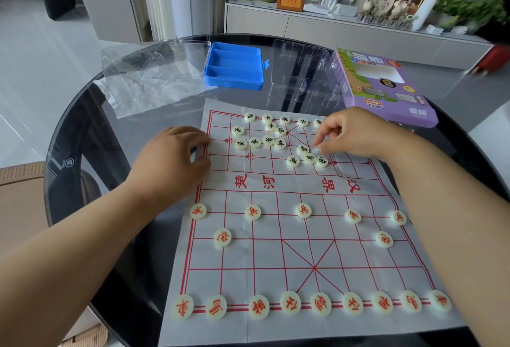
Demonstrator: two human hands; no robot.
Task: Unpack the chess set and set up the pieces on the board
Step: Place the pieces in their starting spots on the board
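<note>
Right hand (350,132): fingertips seemingly pinch a black piece (317,150), far side of paper board (317,252).
Left hand (171,159): fingers curled on board's far-left edge, pinning it.
Black pieces (259,137): clustered, unsorted.
Risk: sleeve-less forearm sweeping placed red pieces (303,211); thin board sliding on glass worktop (82,131).

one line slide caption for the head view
Right hand sorts black pieces; left hand steadies the board.

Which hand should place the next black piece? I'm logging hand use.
Probably the right hand: its fingertips sit at the loose black pieces on the board's far half. The left hand rests on the board's left edge.
</note>
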